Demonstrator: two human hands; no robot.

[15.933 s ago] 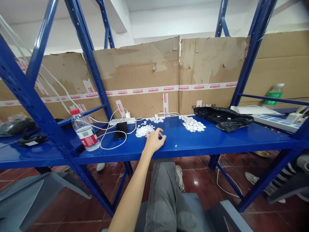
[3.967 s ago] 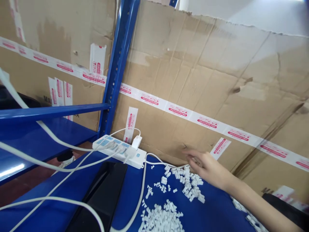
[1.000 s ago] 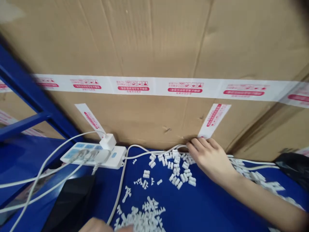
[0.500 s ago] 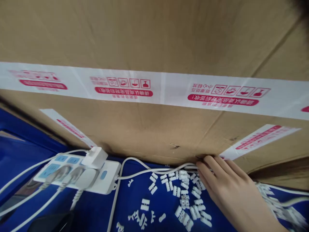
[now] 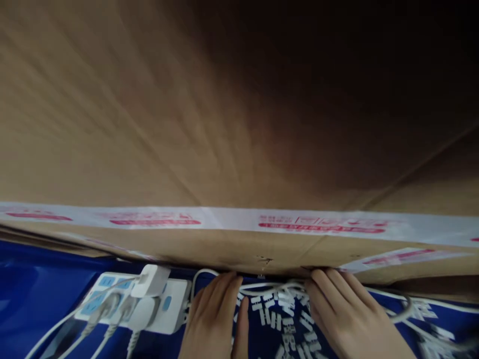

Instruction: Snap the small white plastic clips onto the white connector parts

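A large brown cardboard box (image 5: 157, 159) with printed red-and-white tape (image 5: 232, 219) fills most of the view. At its lower edge, my right hand (image 5: 348, 314) has its fingers bent against the cardboard, with the tips partly hidden. My left hand (image 5: 215, 319) reaches up to the same edge, fingers stretched out and thumb apart, nothing visible in it. Between the hands, small white plastic pieces (image 5: 276, 320) lie scattered on a blue surface (image 5: 258, 334). A white cable (image 5: 258, 286) runs along the box's foot, behind the fingers.
A white power strip (image 5: 172, 304) with several plugs and a white adapter (image 5: 149, 280) stands left of my left hand. Its cords trail to the lower left. More cables (image 5: 422, 326) and white pieces lie at the right, under the box edge.
My left hand has come into view and reached the box's lower edge. The box face now looms closer and darker, its tape lower in view. My right hand stays at the edge.
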